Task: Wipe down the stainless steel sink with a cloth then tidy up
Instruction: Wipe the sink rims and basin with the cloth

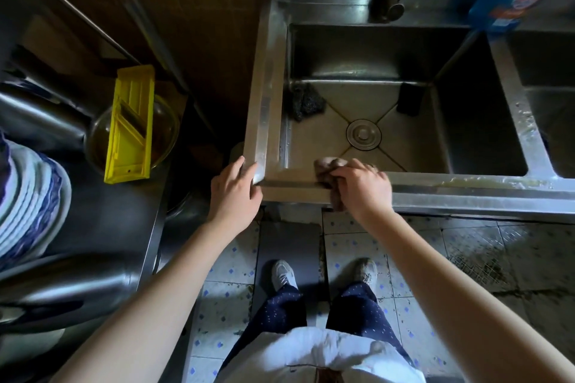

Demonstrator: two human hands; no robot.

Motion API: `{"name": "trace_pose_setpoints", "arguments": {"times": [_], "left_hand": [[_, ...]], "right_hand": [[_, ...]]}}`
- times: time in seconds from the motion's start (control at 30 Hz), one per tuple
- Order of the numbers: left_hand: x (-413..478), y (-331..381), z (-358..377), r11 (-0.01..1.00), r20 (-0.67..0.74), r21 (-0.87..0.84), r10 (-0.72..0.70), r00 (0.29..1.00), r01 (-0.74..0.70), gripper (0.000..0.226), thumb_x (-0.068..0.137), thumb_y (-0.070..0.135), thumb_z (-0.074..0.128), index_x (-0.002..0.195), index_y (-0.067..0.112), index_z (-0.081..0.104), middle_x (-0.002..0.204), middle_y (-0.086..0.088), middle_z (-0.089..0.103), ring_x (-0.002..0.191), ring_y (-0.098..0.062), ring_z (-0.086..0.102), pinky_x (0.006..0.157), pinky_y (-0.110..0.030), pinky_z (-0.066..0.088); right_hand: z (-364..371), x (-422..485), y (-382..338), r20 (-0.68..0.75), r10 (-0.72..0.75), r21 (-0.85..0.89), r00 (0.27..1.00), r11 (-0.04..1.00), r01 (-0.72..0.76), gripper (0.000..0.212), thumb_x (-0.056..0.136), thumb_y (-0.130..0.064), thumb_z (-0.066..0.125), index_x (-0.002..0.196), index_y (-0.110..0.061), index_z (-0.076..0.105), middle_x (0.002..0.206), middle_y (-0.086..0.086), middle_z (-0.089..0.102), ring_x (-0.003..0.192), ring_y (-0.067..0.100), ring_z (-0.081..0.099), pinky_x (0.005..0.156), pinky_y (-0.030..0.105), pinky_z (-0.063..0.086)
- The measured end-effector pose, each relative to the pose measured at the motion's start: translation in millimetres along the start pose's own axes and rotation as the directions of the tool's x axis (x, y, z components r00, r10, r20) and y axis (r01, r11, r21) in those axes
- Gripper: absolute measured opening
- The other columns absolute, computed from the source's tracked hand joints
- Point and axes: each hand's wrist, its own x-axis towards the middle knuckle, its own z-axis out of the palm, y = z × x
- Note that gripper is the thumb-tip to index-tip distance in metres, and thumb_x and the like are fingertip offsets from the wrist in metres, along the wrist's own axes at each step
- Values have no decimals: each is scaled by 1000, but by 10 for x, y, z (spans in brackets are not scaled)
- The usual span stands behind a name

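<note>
Cloth [325, 165] clenched in right hand [364, 188] on sink [466, 188] front rim, soiled length lying toward three o'clock; left hand [235, 190] flat at nine.

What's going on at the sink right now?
A person is wiping the front rim of the stainless steel sink. The right hand grips a crumpled brownish cloth pressed onto the rim near the front-left corner, while the left hand rests on that corner with fingers extended. Inside the sink, a dark wire scourer lies at the back left and a small black block at the back right, both untouched.
</note>
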Motion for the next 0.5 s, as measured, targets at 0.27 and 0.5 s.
{"name": "trace_pose_setpoints", "arguments": {"times": [0.27, 0.5], "left_hand": [[58, 261, 127, 996, 18, 46, 78, 997, -79, 50, 88, 27, 54, 137, 21, 46, 149, -10, 34, 130, -30, 36, 106, -43, 24], [90, 390, 158, 997, 51, 53, 51, 997, -54, 50, 89, 30, 54, 138, 23, 44, 150, -9, 32, 133, -30, 34, 107, -47, 25]], "right_hand": [[-210, -185, 806, -53, 211, -8, 976, 977, -212, 28, 92, -22, 51, 112, -27, 69, 117, 3, 63, 109, 29, 54, 87, 40, 43], [-83, -154, 383, -25, 81, -9, 996, 997, -81, 28, 90, -24, 54, 114, -27, 68, 120, 2, 61, 111, 31, 53, 97, 43, 40]]}}
